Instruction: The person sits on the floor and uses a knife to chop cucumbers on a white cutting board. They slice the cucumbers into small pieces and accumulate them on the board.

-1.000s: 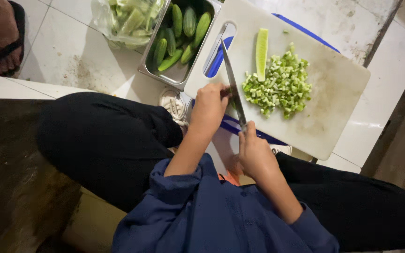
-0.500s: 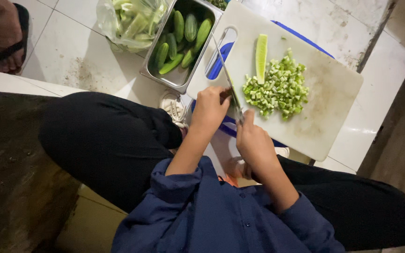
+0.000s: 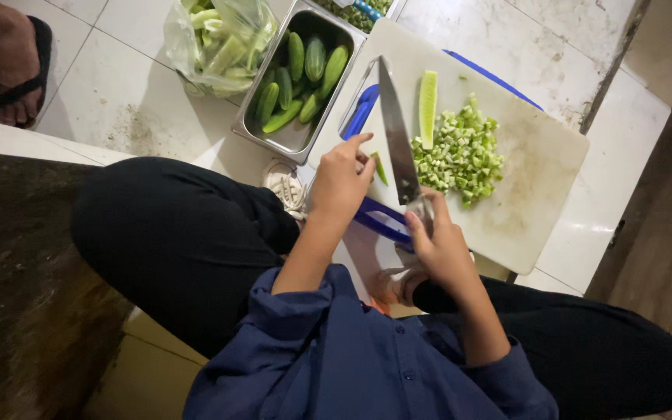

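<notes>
Head view, looking down on a seated person in a blue shirt and black trousers. Right hand: fingers closed around the handle of a large knife, whose blade runs away from the body and lies over the near-left part of a white cutting board. Left hand: fingers curled, fingertips pinching a small green cucumber piece just left of the blade, at the board's left edge.

On the board, right of the blade, lies a pile of diced cucumber. At the far-left edge of that pile a long cucumber strip lies lengthwise, cut face up, roughly parallel to the blade and just beside it. The board rests on a blue crate-like support, of which only edges show at the left and far sides.

Left of the board, on the white tiled floor, stands a rectangular metal pan holding several whole cucumbers. Touching the pan's left side is a clear plastic bag filled with pale green trimmings. At the far-left corner, well apart from the hands, another person's foot in a dark sandal rests on the floor. A dark brown surface fills the near-left area beside the trousers.
</notes>
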